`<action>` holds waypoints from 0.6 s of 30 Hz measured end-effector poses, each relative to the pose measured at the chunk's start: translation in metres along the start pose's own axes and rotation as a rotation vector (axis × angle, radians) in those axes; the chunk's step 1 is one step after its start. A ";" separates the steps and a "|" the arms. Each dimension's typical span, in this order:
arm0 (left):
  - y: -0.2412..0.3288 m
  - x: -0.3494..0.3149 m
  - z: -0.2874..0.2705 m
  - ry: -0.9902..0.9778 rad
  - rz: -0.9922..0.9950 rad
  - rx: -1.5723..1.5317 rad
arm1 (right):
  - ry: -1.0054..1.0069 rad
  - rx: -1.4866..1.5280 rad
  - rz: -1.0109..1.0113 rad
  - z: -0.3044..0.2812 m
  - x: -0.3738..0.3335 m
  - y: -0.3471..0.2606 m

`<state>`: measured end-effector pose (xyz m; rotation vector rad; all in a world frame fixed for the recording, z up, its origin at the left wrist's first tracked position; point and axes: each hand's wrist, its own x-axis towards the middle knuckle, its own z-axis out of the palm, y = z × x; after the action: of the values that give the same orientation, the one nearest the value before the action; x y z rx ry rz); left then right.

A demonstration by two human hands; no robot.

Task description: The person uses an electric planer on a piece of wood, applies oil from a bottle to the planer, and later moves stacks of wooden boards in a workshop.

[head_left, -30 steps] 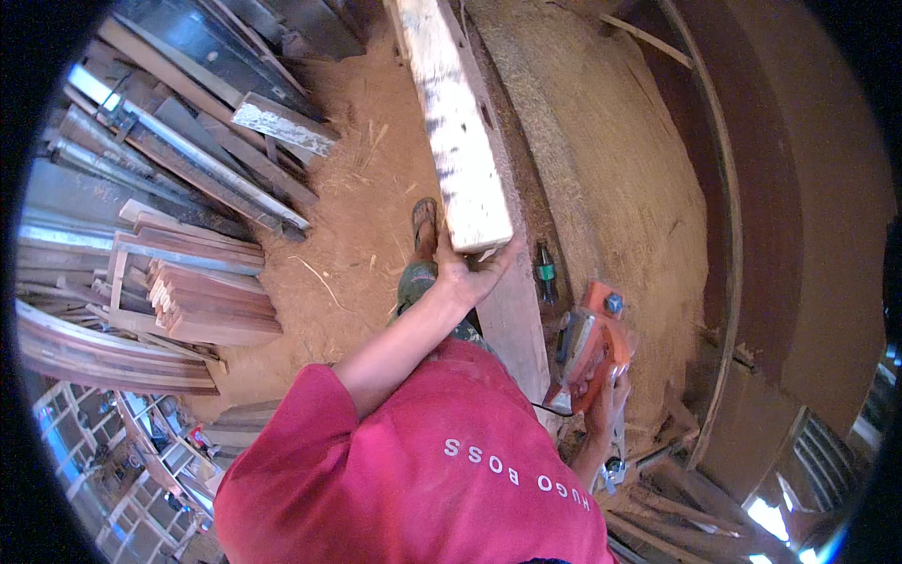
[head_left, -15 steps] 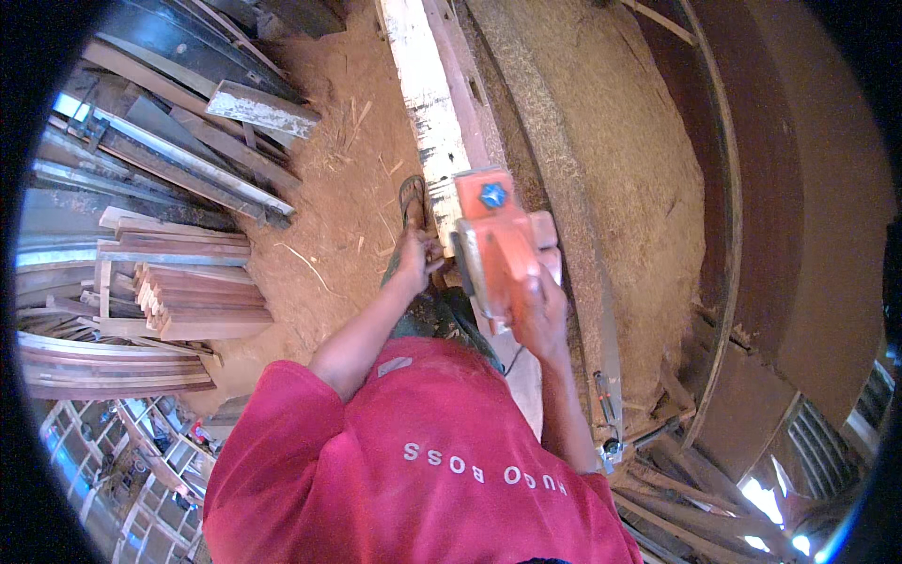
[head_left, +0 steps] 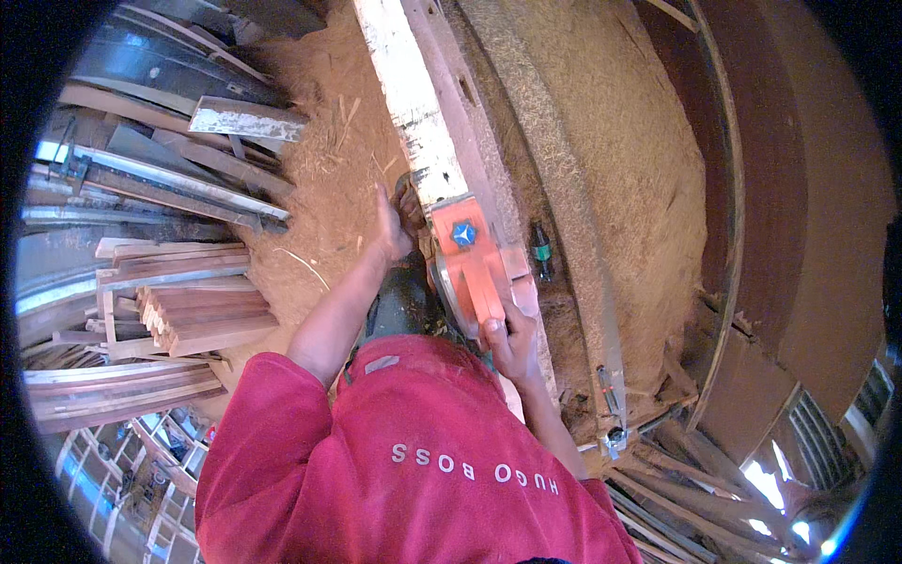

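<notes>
An orange electric hand planer (head_left: 483, 282) with a blue front knob lies over the near part of a long wooden beam (head_left: 413, 103). The beam's top is partly pale and blotched with dark marks, and its side looks pinkish brown. My right hand (head_left: 515, 348) is wrapped round the planer's rear handle. Left of the beam, close to its edge, my left hand (head_left: 396, 226) holds nothing that shows, its fingers apart. The planer's underside is hidden.
Right of the beam stands a dark bottle (head_left: 541, 252) with a green label, beside a shavings-covered plank (head_left: 554, 141). Stacked timber (head_left: 202, 315) and loose boards (head_left: 249, 119) fill the left. A clamp-like metal tool (head_left: 611, 414) sits at the lower right.
My right hand has brought the planer left and slightly nearer, more in line with the beam. My left hand has shifted left and away from me. The bottle has come into view.
</notes>
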<state>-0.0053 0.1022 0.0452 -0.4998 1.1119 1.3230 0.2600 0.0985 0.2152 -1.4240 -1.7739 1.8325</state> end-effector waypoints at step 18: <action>0.024 -0.002 -0.001 -0.146 -0.147 0.149 | 0.012 -0.037 -0.112 0.045 0.271 -0.146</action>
<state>-0.0271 0.1065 0.0534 -0.3617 1.0237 1.1215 0.0242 0.3008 0.2036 -1.3166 -1.8516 1.7406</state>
